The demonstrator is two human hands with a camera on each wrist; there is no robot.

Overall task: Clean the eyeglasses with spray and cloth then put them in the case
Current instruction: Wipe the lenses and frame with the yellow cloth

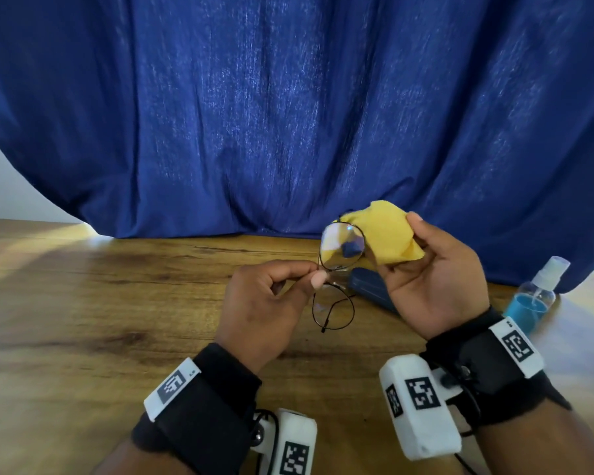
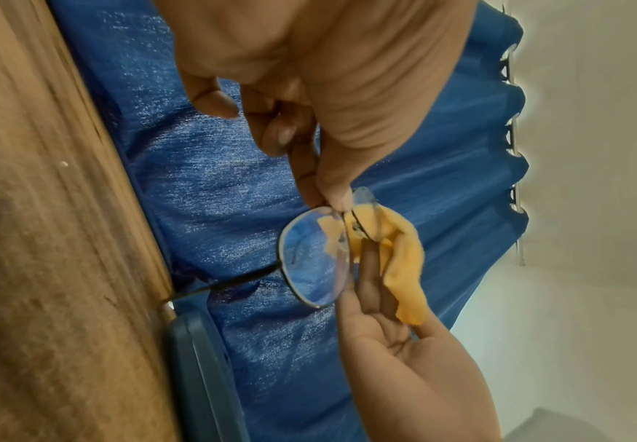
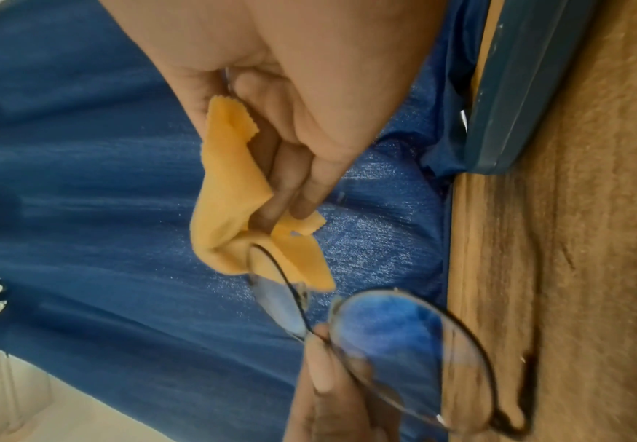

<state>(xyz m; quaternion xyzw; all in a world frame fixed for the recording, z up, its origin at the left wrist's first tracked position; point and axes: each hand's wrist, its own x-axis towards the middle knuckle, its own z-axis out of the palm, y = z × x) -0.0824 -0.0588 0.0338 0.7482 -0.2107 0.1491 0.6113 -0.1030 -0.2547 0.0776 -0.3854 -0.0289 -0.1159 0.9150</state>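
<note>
Left: wooden table (image 1: 100, 303), bare at this end; blue curtain (image 1: 288, 114) hanging behind along the far edge.

Left hand (image 1: 264, 303): fingers curled, thumb and forefinger pinching the eyeglasses (image 1: 336, 269) at the bridge, between the two lenses. Glasses held above the table, one lens up and one down, temples folded out behind. Wire frame, thin.

Centre-right: yellow cloth (image 1: 388, 234) just beside the upper lens, partly behind it in the head view. Contact between cloth and lens: cannot tell with certainty; in the wrist views the cloth overlaps the rim.

Right hand (image 1: 432, 279): palm up, fingers and thumb loosely curled round the bunched cloth, gripping it.

Below the right hand: dark blue case (image 1: 367, 289) lying on the table, closed as far as visible, partly hidden by the hand.

Far right: spray bottle (image 1: 535, 296), upright on the table, blue liquid inside, well apart from both hands.

Step judged in hand: wiping of the upper lens.

Possible faults from here:
- Bent bridge or twisted frame. Cause: wiping pressure against a single pinch point on thin wire.
- Fingerprint on a lens. Cause: pinching fingertips lying close to both lens edges.
- Dropped glasses. Cause: light two-finger hold while the cloth pushes sideways.
- Toppled bottle. Cause: right wrist swinging outward toward the table edge.
- Case still shut when needed; both hands occupied.
</note>
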